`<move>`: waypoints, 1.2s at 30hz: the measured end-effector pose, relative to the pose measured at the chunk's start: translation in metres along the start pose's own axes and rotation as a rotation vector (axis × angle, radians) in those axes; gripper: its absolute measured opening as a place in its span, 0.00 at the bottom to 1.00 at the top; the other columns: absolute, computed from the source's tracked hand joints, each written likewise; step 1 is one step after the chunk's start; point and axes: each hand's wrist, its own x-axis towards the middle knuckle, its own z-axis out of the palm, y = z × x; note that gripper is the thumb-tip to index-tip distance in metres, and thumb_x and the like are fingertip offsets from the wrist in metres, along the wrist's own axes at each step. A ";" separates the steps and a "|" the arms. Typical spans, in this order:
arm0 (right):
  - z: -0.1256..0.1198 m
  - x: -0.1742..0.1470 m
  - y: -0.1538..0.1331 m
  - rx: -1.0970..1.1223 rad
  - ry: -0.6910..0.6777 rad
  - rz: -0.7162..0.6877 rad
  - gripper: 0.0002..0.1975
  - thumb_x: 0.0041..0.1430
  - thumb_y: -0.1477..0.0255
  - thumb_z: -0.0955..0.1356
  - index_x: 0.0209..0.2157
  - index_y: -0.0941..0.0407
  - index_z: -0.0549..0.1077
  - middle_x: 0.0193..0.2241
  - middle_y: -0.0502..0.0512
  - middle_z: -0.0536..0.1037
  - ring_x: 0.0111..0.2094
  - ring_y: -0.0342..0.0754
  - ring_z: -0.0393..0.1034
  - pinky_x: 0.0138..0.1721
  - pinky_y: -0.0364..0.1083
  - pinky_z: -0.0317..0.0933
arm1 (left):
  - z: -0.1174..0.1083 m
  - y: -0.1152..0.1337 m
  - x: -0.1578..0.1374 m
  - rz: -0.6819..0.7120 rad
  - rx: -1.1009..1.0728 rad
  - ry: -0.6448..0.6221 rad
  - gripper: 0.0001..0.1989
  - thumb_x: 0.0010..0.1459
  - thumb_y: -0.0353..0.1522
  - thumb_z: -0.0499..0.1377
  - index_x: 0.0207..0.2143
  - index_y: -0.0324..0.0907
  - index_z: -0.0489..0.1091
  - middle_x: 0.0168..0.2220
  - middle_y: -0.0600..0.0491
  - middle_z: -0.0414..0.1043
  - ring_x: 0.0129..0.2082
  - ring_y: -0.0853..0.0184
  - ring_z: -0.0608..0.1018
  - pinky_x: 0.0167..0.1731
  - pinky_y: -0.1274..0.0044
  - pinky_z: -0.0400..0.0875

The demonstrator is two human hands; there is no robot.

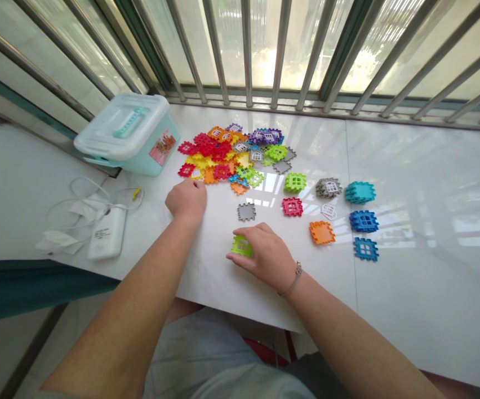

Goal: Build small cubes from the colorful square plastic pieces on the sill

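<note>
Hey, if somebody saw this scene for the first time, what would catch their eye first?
Probably the bright heap of mixed-colour pieces near the centre of the white table, just right of the pale turquoise lidded box. Next might come the right hand, nearer the front edge, its thumb and fingers around a light green piece.

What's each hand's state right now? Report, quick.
Left hand: closed, nothing visible in it.
Right hand: holding a green tile.
</note>
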 end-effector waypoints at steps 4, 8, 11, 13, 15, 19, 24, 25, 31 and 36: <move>0.000 0.001 0.001 -0.014 -0.052 -0.006 0.21 0.68 0.60 0.77 0.57 0.54 0.77 0.50 0.61 0.84 0.51 0.58 0.74 0.56 0.57 0.68 | 0.000 0.000 0.000 0.001 -0.005 -0.005 0.25 0.72 0.40 0.48 0.51 0.42 0.84 0.47 0.33 0.84 0.48 0.43 0.84 0.44 0.62 0.75; 0.001 0.001 0.002 -0.028 -0.083 -0.016 0.21 0.68 0.62 0.77 0.57 0.55 0.76 0.51 0.61 0.84 0.51 0.59 0.73 0.58 0.57 0.67 | -0.002 0.001 -0.001 -0.004 -0.007 -0.009 0.25 0.72 0.40 0.48 0.51 0.42 0.84 0.47 0.33 0.84 0.47 0.42 0.84 0.44 0.62 0.74; 0.002 0.001 0.002 -0.042 -0.101 -0.006 0.23 0.68 0.63 0.77 0.59 0.56 0.75 0.52 0.62 0.83 0.53 0.59 0.72 0.59 0.57 0.66 | -0.002 0.001 -0.001 -0.004 0.000 -0.004 0.25 0.72 0.40 0.48 0.51 0.42 0.84 0.46 0.33 0.84 0.47 0.42 0.84 0.43 0.62 0.75; 0.003 0.001 0.001 -0.049 -0.114 0.003 0.24 0.68 0.63 0.76 0.60 0.56 0.74 0.53 0.62 0.83 0.54 0.59 0.71 0.59 0.58 0.66 | -0.002 0.001 -0.001 -0.003 0.005 -0.002 0.25 0.72 0.40 0.48 0.52 0.42 0.84 0.46 0.33 0.84 0.47 0.43 0.84 0.43 0.62 0.75; 0.003 0.001 0.001 -0.056 -0.129 0.012 0.23 0.68 0.64 0.76 0.60 0.55 0.74 0.54 0.62 0.82 0.54 0.59 0.71 0.59 0.58 0.66 | -0.002 0.001 -0.001 -0.007 0.011 -0.003 0.25 0.72 0.39 0.48 0.52 0.42 0.84 0.47 0.33 0.84 0.47 0.43 0.84 0.43 0.62 0.75; 0.001 0.002 0.000 -0.070 -0.162 0.021 0.22 0.68 0.66 0.76 0.60 0.55 0.75 0.55 0.62 0.82 0.55 0.59 0.71 0.59 0.57 0.66 | -0.002 0.001 -0.001 -0.009 0.013 -0.002 0.25 0.72 0.40 0.48 0.52 0.42 0.84 0.47 0.33 0.84 0.47 0.44 0.84 0.43 0.63 0.75; 0.001 0.001 -0.001 -0.091 -0.180 0.021 0.22 0.68 0.66 0.76 0.60 0.55 0.74 0.56 0.62 0.81 0.56 0.59 0.71 0.59 0.57 0.66 | -0.002 0.001 -0.001 -0.004 0.002 -0.004 0.25 0.72 0.40 0.49 0.52 0.42 0.84 0.47 0.34 0.84 0.47 0.43 0.84 0.44 0.62 0.75; 0.001 0.001 -0.001 -0.094 -0.182 0.021 0.22 0.68 0.66 0.76 0.60 0.55 0.74 0.56 0.62 0.81 0.56 0.59 0.71 0.59 0.57 0.66 | -0.002 0.001 -0.001 -0.005 -0.001 -0.007 0.24 0.72 0.40 0.49 0.52 0.42 0.84 0.47 0.33 0.84 0.47 0.43 0.84 0.44 0.62 0.75; 0.001 0.002 -0.002 -0.117 -0.199 0.024 0.22 0.69 0.66 0.75 0.61 0.55 0.74 0.57 0.62 0.80 0.56 0.59 0.71 0.58 0.57 0.65 | -0.003 0.001 -0.001 -0.008 -0.008 -0.019 0.25 0.73 0.39 0.48 0.52 0.42 0.84 0.47 0.33 0.84 0.48 0.42 0.84 0.45 0.61 0.75; 0.001 0.002 -0.002 -0.129 -0.207 0.022 0.21 0.70 0.66 0.74 0.61 0.55 0.74 0.57 0.63 0.80 0.57 0.59 0.71 0.57 0.57 0.65 | -0.004 0.001 -0.002 -0.004 -0.006 -0.019 0.25 0.72 0.39 0.48 0.53 0.42 0.83 0.47 0.33 0.84 0.48 0.42 0.84 0.45 0.61 0.75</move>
